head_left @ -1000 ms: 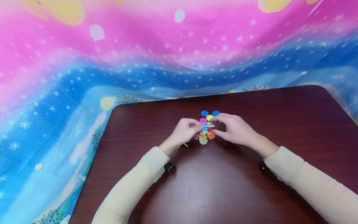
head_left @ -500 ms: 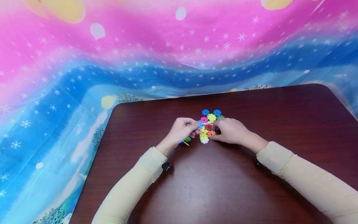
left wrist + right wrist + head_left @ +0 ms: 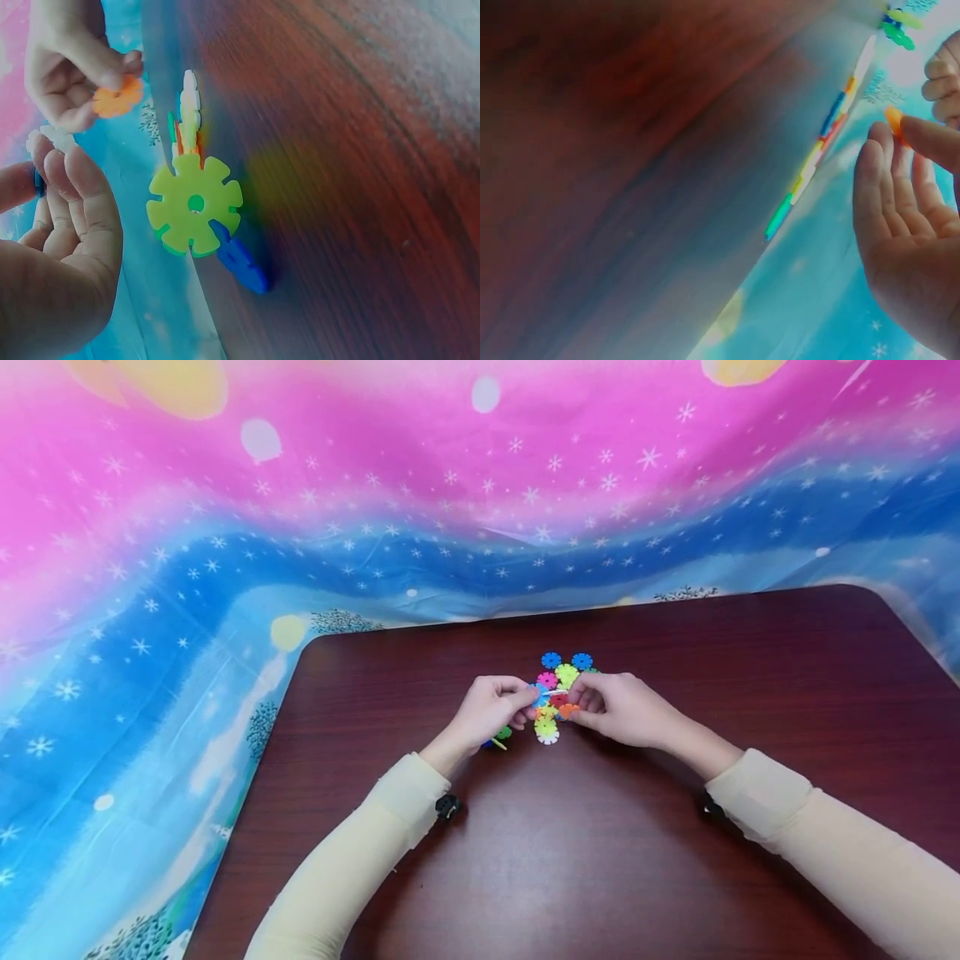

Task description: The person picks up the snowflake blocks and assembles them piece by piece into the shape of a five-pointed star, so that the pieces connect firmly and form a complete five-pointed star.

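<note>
Over the dark wooden table [image 3: 562, 843], the person's two hands faced each other with a small gap between them, forearms angled inward from either side. The right hand [image 3: 626, 710] showed the newest change: half a second earlier its fingertips were down by an orange notched disc [image 3: 118, 98], and now they pinched it, tilted, clear of the table. That appeared to leave each hand with a piece of its own, so the work seemed to be at the joining-up stage. The left hand [image 3: 491, 706] pinched a light-blue disc [image 3: 540, 695] between thumb and fingers, a white disc [image 3: 54, 138] sticking out toward the right hand; their exact joint could not be told. Beneath and between the hands lay a flat figure of coloured discs [image 3: 559, 700], two blue discs at its far end. Under the left hand sat a small cluster, its lime disc [image 3: 196, 180] meeting a dark-blue disc [image 3: 241, 260].
</note>
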The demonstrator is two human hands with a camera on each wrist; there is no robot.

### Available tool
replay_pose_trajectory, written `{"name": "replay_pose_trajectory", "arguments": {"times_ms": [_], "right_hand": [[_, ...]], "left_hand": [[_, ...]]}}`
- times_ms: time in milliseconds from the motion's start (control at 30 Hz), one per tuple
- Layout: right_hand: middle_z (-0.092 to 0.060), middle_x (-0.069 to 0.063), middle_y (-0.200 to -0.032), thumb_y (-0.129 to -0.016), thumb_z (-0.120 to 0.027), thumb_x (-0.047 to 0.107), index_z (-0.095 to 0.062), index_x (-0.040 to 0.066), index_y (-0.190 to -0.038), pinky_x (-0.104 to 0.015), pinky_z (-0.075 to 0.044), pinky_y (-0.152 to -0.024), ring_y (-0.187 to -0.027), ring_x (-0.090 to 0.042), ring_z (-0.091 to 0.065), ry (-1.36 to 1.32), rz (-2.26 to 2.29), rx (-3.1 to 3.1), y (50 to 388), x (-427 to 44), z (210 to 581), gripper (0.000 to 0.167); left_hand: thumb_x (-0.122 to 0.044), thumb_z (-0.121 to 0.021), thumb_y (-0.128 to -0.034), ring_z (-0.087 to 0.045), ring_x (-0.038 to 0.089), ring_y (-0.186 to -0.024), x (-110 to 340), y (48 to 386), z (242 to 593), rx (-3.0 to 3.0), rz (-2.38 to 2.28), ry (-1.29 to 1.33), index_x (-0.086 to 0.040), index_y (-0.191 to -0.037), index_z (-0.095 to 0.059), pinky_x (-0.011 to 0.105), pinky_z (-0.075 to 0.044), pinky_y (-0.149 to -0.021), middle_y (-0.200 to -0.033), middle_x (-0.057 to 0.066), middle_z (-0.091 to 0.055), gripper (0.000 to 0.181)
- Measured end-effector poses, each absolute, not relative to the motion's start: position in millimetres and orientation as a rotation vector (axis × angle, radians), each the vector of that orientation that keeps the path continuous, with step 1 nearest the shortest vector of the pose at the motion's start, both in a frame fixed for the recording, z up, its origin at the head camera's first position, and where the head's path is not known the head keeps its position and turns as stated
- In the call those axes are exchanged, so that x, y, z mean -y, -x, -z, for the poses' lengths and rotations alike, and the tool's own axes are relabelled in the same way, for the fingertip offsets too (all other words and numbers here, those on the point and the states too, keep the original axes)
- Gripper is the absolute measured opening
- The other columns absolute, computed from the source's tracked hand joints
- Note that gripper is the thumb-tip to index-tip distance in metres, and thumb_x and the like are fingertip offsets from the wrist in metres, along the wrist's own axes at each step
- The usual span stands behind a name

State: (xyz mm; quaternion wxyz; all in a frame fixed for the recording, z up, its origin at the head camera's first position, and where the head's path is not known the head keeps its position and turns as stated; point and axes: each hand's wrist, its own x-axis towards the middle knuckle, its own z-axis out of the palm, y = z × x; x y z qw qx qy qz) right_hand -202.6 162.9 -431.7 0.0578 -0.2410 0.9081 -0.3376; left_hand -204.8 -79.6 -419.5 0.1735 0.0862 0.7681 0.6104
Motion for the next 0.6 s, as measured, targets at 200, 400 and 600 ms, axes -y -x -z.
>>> {"name": "replay_pose_trajectory", "arguments": {"times_ms": [200, 400, 600], "right_hand": [[-0.069, 0.004, -0.091, -0.09, -0.083, 0.013, -0.07, 0.015, -0.105, -0.035, -0.059, -0.074, -0.081, -0.012, -0.067, 0.728, 1.199, -2.793, 189.3, -166.9, 424.2, 0.021], [-0.07, 0.008, -0.092, -0.088, -0.084, 0.009, -0.073, 0.015, -0.105, -0.031, -0.059, -0.073, -0.08, -0.006, -0.067, 0.913, 1.322, -2.895, 179.6, -166.3, 423.2, 0.021], [-0.07, 0.011, -0.094, -0.084, -0.087, 0.007, -0.076, 0.016, -0.105, -0.029, -0.06, -0.072, -0.081, -0.003, -0.068, 1.056, 1.345, -2.961, 175.0, -163.3, 425.4, 0.026]], "left_hand": [[-0.02, -0.072, -0.0999, -0.07, 0.042, -0.084, 76.2, 203.9, 419.1, -2.173, -1.72, -0.245, 0.0, -0.101, -0.077, 0.034, -0.062, -0.072, -0.086, 0.015, -0.075, 0.021], [-0.016, -0.072, -0.0988, -0.069, 0.05, -0.09, 72.2, 203.7, 419.2, -2.113, -1.752, -0.244, 0.003, -0.103, -0.076, 0.033, -0.062, -0.071, -0.092, 0.023, -0.075, 0.02], [-0.015, -0.071, -0.0989, -0.067, 0.052, -0.091, 67.8, 202.0, 420.8, -2.072, -1.761, -0.249, 0.006, -0.102, -0.075, 0.033, -0.062, -0.07, -0.087, 0.019, -0.075, 0.021]]}}
